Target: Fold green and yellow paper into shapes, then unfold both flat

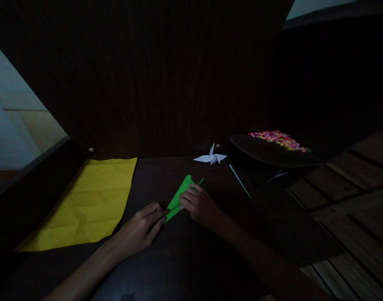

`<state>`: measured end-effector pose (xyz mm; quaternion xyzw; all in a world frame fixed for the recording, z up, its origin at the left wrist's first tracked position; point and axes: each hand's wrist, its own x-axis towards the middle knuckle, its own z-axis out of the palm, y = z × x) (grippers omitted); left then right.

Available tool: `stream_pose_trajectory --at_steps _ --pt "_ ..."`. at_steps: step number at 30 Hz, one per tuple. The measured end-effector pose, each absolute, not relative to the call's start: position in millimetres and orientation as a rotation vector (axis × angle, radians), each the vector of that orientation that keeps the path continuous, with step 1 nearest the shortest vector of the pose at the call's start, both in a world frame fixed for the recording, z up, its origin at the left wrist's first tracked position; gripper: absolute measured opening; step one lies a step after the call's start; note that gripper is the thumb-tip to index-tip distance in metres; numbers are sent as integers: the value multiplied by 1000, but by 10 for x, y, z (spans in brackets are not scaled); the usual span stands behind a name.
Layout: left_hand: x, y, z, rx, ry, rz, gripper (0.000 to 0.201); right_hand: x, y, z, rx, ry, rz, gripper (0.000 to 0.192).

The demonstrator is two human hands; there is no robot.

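Observation:
A green paper, folded into a long narrow pointed shape, lies on the dark table. My left hand presses its fingertips on the near tip of the green paper. My right hand rests on the middle of the fold, fingers bent over its right edge. Part of the paper is hidden beneath both hands.
A creased yellow sheet lies flat at the left. A white paper crane stands at the back of the table. A dark tray with several small colourful pieces sits at the right, a thin strip beside it. Wooden slats lie at the far right.

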<state>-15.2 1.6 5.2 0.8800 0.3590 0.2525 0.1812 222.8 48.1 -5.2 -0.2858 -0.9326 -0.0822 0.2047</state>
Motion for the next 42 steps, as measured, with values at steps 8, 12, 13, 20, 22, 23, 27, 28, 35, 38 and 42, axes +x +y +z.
stream_pose_trajectory --at_steps 8,12,13,20,22,23,27,28,35,38,42 --pt "-172 29 145 2522 931 631 39 2227 508 -69 -769 -2555 -176 12" --pt "-199 53 133 2563 909 604 45 2232 522 -98 -754 -2535 -137 14" --pt "-207 62 124 2577 900 598 47 2234 528 -107 -749 -2531 -128 15" --pt "-244 112 59 2685 809 463 57 2263 573 -109 -693 -2507 -41 21" --pt "-238 109 63 2691 794 435 56 2269 586 -104 -679 -2494 -10 21" --pt "-233 105 68 2693 796 428 55 2271 592 -104 -672 -2488 4 21" --pt "-225 81 86 2681 798 408 53 2273 609 -113 -676 -2465 49 19" --pt "-225 75 87 2671 798 409 53 2273 609 -113 -684 -2460 60 18" --pt "-196 15 110 2593 844 435 53 2281 577 -75 -716 -2455 108 20" --pt "-169 -1 126 2567 867 436 54 2280 572 -79 -727 -2461 99 20" --pt "-158 7 132 2541 844 463 56 2273 569 -102 -730 -2470 69 18"
